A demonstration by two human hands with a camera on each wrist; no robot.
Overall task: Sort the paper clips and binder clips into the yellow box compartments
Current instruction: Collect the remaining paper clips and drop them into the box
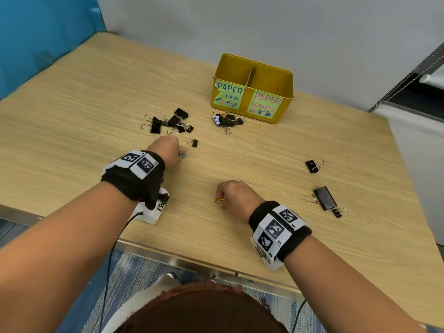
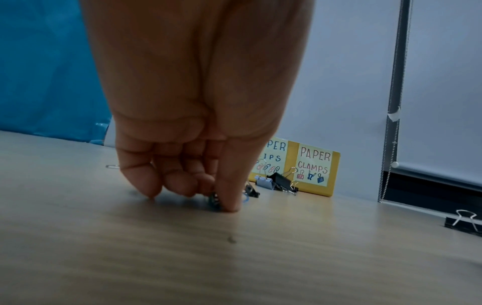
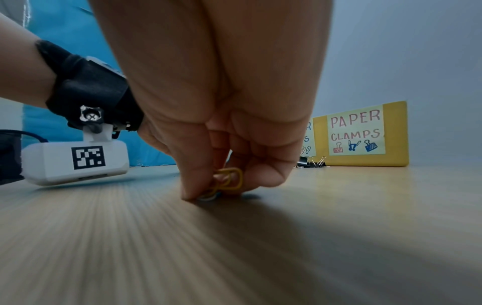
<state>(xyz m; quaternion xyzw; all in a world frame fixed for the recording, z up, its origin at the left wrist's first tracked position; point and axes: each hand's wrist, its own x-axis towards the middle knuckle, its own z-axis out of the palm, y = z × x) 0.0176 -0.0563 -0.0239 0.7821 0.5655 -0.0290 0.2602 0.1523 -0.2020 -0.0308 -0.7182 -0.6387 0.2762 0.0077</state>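
The yellow box [image 1: 254, 75] stands at the back of the table, split by a divider, with labels "PAPER CLIPS" on the left and "PAPER CLAMPS" [image 3: 356, 132] on the right. My left hand [image 1: 165, 150] is curled down on the table and pinches green and blue paper clips [image 1: 182, 154] [image 2: 215, 201] at its fingertips. My right hand [image 1: 234, 194] pinches yellow paper clips [image 1: 219, 201] [image 3: 229, 179] against the table. Black binder clips lie in a pile [image 1: 168, 122] beyond my left hand and in another pile [image 1: 228, 120] before the box.
A lone small binder clip [image 1: 193, 142] lies right of my left hand. More binder clips lie at the right: one [image 1: 313, 165], a large one [image 1: 324, 197] and a small one [image 1: 338, 212]. The table's front edge [image 1: 192, 260] runs close under my wrists.
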